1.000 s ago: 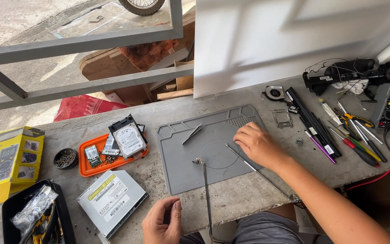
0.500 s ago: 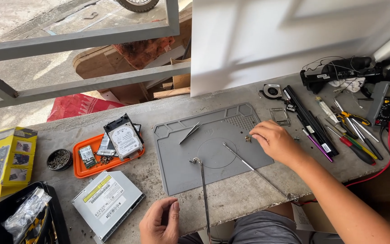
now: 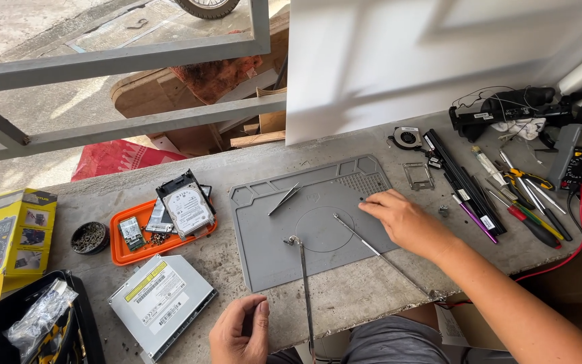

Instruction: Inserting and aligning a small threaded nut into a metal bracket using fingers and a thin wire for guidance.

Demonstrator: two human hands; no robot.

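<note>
My right hand (image 3: 404, 221) lies flat on the upper right part of a grey work mat (image 3: 271, 263), fingertips stretched toward a tiny dark screw (image 3: 362, 199). It holds nothing. A thin metal rod (image 3: 372, 249) runs slanted just below that hand, and a second rod (image 3: 304, 290) lies lengthwise near the mat's front. Tweezers (image 3: 284, 199) rest on the mat's upper left. My left hand (image 3: 240, 330) sits at the table's front edge, fingers curled in with nothing visible in them, beside a silver optical drive (image 3: 163, 300).
An orange tray (image 3: 124, 255) holds a hard drive (image 3: 184, 209) and a small circuit board (image 3: 131, 232). A round tin of screws (image 3: 89, 237), a yellow box (image 3: 8, 236) and a black case (image 3: 28, 323) stand left. Screwdrivers (image 3: 527, 216), a multimeter (image 3: 577, 158) and a small fan (image 3: 407, 138) lie right.
My right hand has slid to the right across the mat, from its middle to its upper right area. My left hand has stayed at the front edge.
</note>
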